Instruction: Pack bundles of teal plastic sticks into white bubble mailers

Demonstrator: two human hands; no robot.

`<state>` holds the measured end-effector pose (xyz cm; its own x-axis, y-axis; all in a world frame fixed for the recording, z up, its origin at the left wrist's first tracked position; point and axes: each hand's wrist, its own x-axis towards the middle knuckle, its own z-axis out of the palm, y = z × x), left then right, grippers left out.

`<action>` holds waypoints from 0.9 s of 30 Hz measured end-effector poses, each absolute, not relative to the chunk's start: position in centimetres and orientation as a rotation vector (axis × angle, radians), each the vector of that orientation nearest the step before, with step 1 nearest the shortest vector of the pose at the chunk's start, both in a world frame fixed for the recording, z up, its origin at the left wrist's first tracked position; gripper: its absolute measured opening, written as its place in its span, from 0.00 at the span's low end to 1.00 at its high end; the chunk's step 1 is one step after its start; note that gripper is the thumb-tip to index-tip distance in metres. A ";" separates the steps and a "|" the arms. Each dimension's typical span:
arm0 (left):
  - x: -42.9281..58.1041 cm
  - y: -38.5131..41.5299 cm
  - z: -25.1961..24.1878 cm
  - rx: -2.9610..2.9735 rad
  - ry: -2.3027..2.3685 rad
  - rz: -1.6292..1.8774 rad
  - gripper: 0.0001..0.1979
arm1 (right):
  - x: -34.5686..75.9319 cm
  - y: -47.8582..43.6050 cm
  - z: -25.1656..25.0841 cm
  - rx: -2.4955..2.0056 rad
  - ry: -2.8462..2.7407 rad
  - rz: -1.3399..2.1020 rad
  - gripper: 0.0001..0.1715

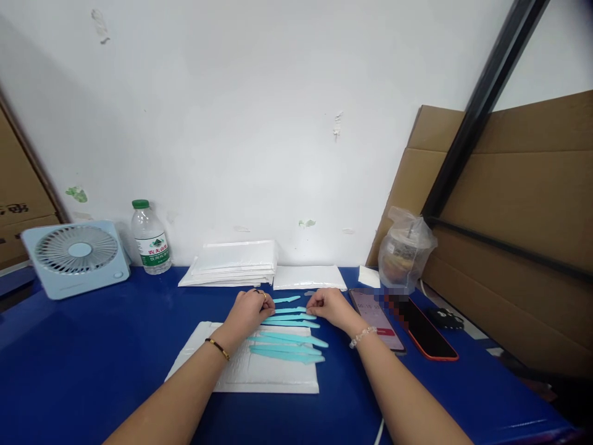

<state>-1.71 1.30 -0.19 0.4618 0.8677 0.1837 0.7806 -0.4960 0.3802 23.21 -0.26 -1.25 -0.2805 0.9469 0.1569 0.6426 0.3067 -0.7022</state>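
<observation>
Several slim turquoise eyebrow razors lie roughly parallel in front of me. The nearer razors (287, 352) rest on a white padded envelope (273, 378), and others lie beyond it on the blue table. My left hand (250, 311) is closed in a pinch at the left end of one eyebrow razor (291, 311). At that razor's right end, the thumb and fingers of my right hand (331, 307) are pinched together. Another razor (288, 300) lies just beyond, its left end by my left fingers.
Behind the hands are a stack of white padded envelopes (236, 261) and a single envelope (309, 277). A fan (78, 256) and water bottle (152, 241) stand left. Two phones (377, 318) (428, 330) and a bagged drink cup (403, 253) are right, beside cardboard (519, 198).
</observation>
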 end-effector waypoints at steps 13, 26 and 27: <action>-2.0 1.1 -0.7 2.593 1.311 0.508 0.18 | 23.8 1.3 -2.2 -1.463 -1.999 0.299 0.11; -2.0 0.5 0.2 2.504 1.156 0.392 0.26 | 22.2 0.0 -1.1 -1.338 -2.153 0.461 0.08; -2.3 0.4 0.5 2.477 1.167 0.362 0.29 | 22.3 -0.4 -0.7 -1.335 -2.169 0.474 0.12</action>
